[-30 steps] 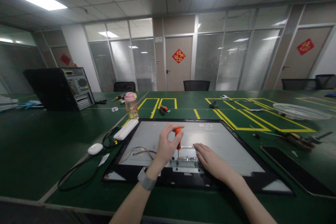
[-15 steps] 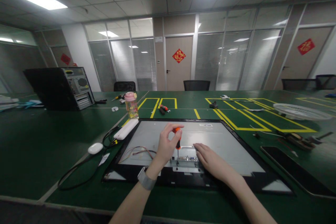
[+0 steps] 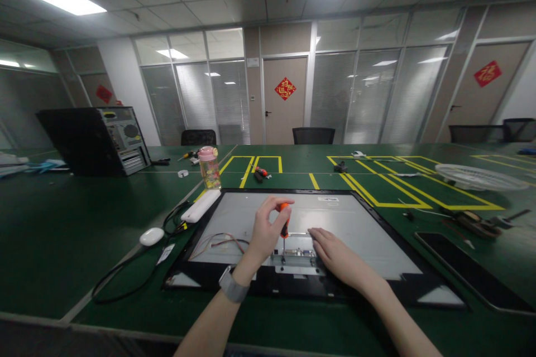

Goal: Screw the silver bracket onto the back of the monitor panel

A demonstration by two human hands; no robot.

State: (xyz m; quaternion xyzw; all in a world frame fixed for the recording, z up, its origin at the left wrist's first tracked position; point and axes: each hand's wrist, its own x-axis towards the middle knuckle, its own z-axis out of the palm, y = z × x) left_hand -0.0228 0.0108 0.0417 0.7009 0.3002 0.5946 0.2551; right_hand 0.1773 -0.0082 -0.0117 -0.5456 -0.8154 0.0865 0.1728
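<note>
An orange and black screwdriver [image 3: 285, 228] stands upright in my left hand [image 3: 267, 228], its handle between thumb and fingers. Its tip meets a metal bracket with small ports [image 3: 299, 269] near the lower edge of a flat display panel [image 3: 355, 223] lying back side up. My right hand [image 3: 335, 256] rests flat on the panel, fingers stretched out, just right of the bracket and partly covering its end. Thin loose wires [image 3: 226, 241] lie on the panel left of my left hand.
Left of the panel are a white bar-shaped device [image 3: 201, 206], a white rounded case [image 3: 151, 236], a black cable [image 3: 121, 297] and a pink-lidded bottle [image 3: 209, 168]. A computer case [image 3: 92, 139] stands farther left. To the right lies a phone-like black slab [image 3: 469, 268]. Pliers [image 3: 259, 174] lie beyond the panel.
</note>
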